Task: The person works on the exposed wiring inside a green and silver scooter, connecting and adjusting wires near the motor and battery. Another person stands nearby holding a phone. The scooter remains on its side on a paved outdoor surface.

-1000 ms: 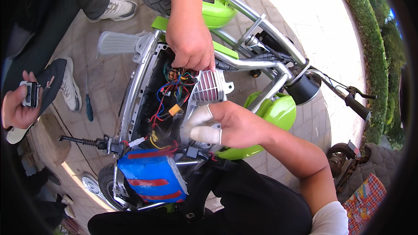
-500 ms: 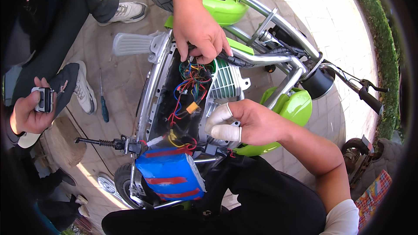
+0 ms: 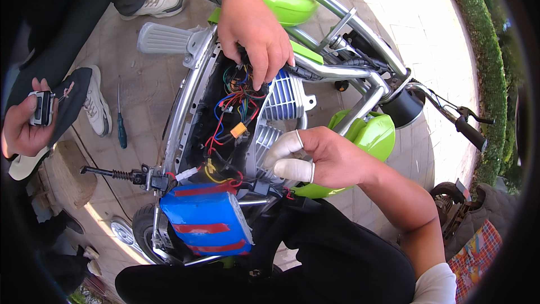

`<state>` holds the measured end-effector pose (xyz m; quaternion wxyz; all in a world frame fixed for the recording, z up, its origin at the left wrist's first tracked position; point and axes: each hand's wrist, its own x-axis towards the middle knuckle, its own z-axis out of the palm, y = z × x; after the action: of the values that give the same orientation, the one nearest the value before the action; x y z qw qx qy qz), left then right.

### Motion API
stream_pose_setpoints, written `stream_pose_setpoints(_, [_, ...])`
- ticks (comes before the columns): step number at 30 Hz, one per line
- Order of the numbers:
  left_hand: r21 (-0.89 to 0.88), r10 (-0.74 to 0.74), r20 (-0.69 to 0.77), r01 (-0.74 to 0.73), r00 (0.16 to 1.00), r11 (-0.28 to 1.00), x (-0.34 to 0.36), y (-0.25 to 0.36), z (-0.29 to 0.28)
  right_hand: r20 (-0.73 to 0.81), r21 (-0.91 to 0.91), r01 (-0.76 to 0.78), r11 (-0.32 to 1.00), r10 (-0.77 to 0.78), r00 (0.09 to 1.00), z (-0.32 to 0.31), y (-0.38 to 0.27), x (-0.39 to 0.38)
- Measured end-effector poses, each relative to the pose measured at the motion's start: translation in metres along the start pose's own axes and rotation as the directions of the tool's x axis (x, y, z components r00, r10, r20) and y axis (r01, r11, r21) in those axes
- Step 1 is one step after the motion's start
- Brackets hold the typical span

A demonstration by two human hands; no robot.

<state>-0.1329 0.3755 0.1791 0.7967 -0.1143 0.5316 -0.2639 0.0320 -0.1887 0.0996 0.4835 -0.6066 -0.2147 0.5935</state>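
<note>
My right hand reaches in from the lower right, with white finger covers on thumb and index finger. Those two digits curl together in a pinch above a ribbed silver housing; anything between their tips is hidden. My left hand is out of view. Another person's hand comes from the top edge, its fingers in a bundle of coloured wires inside an open black compartment. A yellow connector lies on the wires. Nearer me, a blue battery pack with red tape stripes sits in the frame.
The green-and-silver small motorbike has its handlebar at the right and a footrest at the left. A teal-handled screwdriver lies on the paving. At far left, another person's hand holds a small dark device.
The whole scene has shifted slightly left in view. The other person's hand at the top has turned, its index finger now pointing down into the wires. My right hand keeps its curled pose.
</note>
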Motion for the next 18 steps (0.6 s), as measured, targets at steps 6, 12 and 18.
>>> stream_pose_setpoints(6, [-0.013, -0.049, -0.009, 0.049, 0.999, 0.999, -0.002, -0.008, 0.015, -0.005, 0.087, 0.024, 0.996, -0.023, 1.000, 0.001, 0.008, -0.006])
stream_pose_setpoints(12, [-0.028, -0.164, -0.003, 0.163, 0.987, 0.986, 0.008, 0.002, 0.028, -0.035, 0.033, 0.005, 0.999, -0.004, 0.999, 0.000, 0.002, -0.007])
stream_pose_setpoints(18, [0.008, -0.105, -0.042, 0.105, 0.994, 0.994, -0.001, -0.006, 0.030, 0.006, -0.066, 0.009, 0.998, -0.009, 1.000, 0.001, -0.001, 0.001])
